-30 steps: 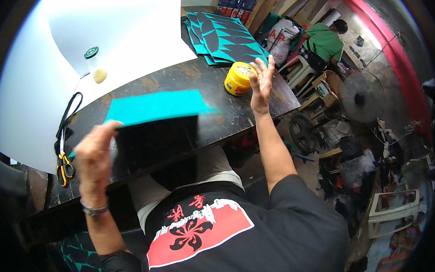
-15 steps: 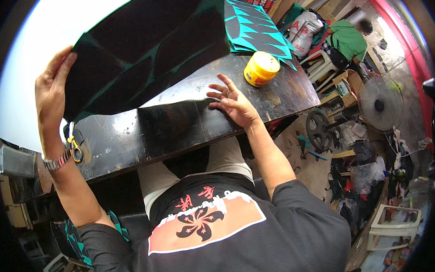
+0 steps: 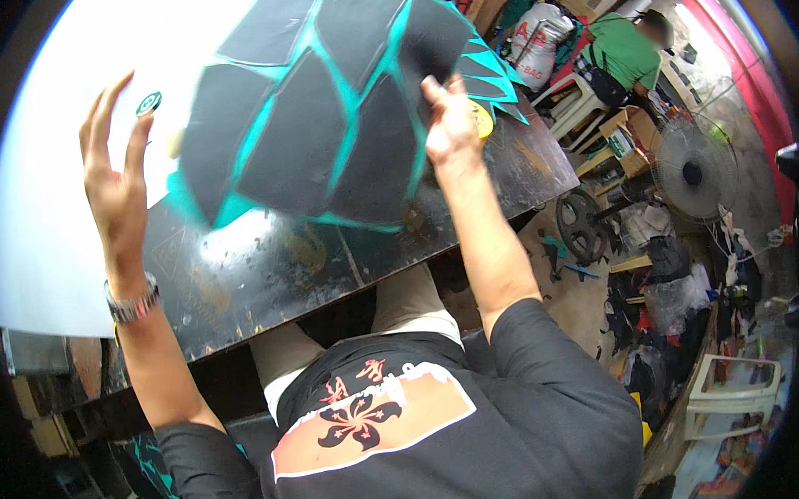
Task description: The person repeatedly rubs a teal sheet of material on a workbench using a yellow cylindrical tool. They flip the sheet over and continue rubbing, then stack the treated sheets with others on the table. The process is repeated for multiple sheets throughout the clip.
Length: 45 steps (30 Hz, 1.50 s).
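Note:
A large sheet of black panels with teal lines between them [image 3: 292,139] is held up over the dark table [image 3: 269,294], its lower edge slightly blurred. My right hand [image 3: 452,129] pinches this sheet at its right edge. To the left of the sheet, my left hand [image 3: 116,185] is raised and holds nothing, its fingers apart. By its fingertips is a small round green-and-white thing [image 3: 149,103], perhaps a lid. A yellow jar [image 3: 481,119] is mostly hidden behind my right hand and the sheet.
Similar teal-and-black sheets [image 3: 494,66] lie at the table's far right. A person in green [image 3: 626,52] sits beyond, near white sacks [image 3: 537,42]. A standing fan [image 3: 693,171] and a white plastic stool [image 3: 733,396] are at right. Bright white fills the left side.
The sheet has turned to show its panelled face and swung lower. My left hand has let go of it, and my right hand has risen from the table and taken its right edge.

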Each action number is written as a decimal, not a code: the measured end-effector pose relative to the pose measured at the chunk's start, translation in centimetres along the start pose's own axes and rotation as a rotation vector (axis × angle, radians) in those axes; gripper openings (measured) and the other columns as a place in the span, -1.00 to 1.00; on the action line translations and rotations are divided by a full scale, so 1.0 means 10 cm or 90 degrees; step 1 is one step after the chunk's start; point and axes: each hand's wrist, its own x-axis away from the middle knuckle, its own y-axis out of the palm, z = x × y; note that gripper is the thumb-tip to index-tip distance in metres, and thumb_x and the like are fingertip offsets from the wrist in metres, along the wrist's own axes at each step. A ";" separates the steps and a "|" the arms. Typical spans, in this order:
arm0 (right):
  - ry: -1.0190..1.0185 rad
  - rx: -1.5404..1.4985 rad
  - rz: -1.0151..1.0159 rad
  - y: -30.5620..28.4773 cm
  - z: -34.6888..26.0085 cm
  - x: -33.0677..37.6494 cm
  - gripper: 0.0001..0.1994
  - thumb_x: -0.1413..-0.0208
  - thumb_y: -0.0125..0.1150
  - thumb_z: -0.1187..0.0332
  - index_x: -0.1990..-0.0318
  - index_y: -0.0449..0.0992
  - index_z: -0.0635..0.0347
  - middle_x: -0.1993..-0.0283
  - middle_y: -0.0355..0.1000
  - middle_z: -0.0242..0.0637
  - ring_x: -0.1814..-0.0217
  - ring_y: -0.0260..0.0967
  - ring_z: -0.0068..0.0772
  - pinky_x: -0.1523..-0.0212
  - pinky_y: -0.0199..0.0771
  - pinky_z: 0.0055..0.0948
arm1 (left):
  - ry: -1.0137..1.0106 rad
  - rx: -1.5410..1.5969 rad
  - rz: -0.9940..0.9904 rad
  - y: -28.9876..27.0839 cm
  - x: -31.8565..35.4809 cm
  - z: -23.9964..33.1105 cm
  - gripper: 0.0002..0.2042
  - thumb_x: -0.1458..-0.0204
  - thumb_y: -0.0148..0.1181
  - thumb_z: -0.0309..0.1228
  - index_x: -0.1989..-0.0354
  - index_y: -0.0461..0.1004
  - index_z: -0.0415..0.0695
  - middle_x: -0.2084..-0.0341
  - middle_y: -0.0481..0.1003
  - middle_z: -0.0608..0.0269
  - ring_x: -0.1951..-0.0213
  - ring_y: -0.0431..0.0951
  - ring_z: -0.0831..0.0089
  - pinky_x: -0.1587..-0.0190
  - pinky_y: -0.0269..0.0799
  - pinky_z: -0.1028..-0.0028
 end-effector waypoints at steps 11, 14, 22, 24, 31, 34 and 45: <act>0.077 0.337 0.430 -1.68 -0.69 -2.24 -0.55 -0.20 -0.21 0.75 -0.25 0.14 0.35 -0.25 0.30 0.21 -0.22 0.35 0.57 -0.07 0.26 0.75 | -0.178 0.023 -0.441 0.31 1.84 0.81 -0.60 -0.07 0.34 -0.38 -0.12 0.54 -0.01 -0.17 0.42 0.12 -0.29 0.34 0.10 -0.42 0.07 -0.03; 0.301 0.687 0.470 -1.84 -0.57 -2.23 -0.67 -0.29 0.17 0.44 -0.14 0.38 0.40 0.32 0.61 0.10 0.52 0.59 -0.04 0.52 0.68 -0.11 | -0.202 0.012 -0.429 0.36 1.88 0.82 -0.61 -0.10 0.32 -0.35 -0.13 0.53 -0.03 -0.15 0.42 0.19 -0.27 0.35 0.15 -0.43 0.05 -0.03; 0.263 1.202 0.363 -1.36 -0.77 -1.75 -0.45 -0.01 0.50 -0.08 0.03 0.62 0.19 0.34 0.63 -0.24 0.52 0.53 -0.50 0.36 0.52 -0.47 | -0.212 0.024 -0.414 0.37 1.85 0.79 -0.62 -0.10 0.31 -0.36 -0.12 0.53 -0.06 -0.12 0.43 0.19 -0.22 0.37 0.14 -0.43 0.06 0.00; 0.134 1.167 0.298 -1.19 -0.79 -1.50 -0.34 0.02 0.50 -0.14 -0.14 0.58 0.11 0.25 0.63 -0.23 0.47 0.53 -0.48 0.28 0.54 -0.43 | -0.215 0.033 -0.406 0.36 1.85 0.79 -0.64 -0.10 0.31 -0.37 -0.09 0.54 -0.07 -0.12 0.44 0.18 -0.22 0.38 0.13 -0.42 0.06 0.00; -0.208 1.188 -0.167 -0.92 -0.66 -0.29 -0.39 -0.06 0.41 -0.09 -0.21 0.55 0.02 -0.01 0.57 0.00 -0.11 0.51 0.01 -0.15 0.46 -0.19 | -0.296 0.270 -0.187 0.23 1.89 0.77 -0.82 -0.07 0.29 -0.60 0.16 0.65 -0.18 0.19 0.62 0.10 0.11 0.62 0.18 -0.02 0.49 0.30; -0.243 1.133 -0.185 -1.06 -0.64 -0.24 -0.60 -0.23 0.28 0.04 -0.11 0.61 0.04 -0.08 0.56 -0.03 -0.13 0.51 -0.07 -0.19 0.44 -0.16 | -0.238 0.266 -0.080 -0.11 2.28 0.78 -0.79 0.00 0.31 -0.69 0.19 0.65 -0.19 0.29 0.64 0.10 0.28 0.66 0.24 0.21 0.56 0.40; -0.087 1.151 -0.188 -1.85 -0.95 -1.15 -0.48 -0.36 0.08 -0.09 -0.29 0.51 0.01 -0.31 0.47 -0.31 -0.32 0.38 -0.37 -0.32 0.25 -0.45 | -0.829 -0.616 -0.209 -2.03 5.01 0.62 -0.29 -0.02 0.39 -0.05 -0.33 0.32 -0.06 -0.44 0.07 -0.04 -0.47 -0.01 -0.02 -0.37 0.00 -0.15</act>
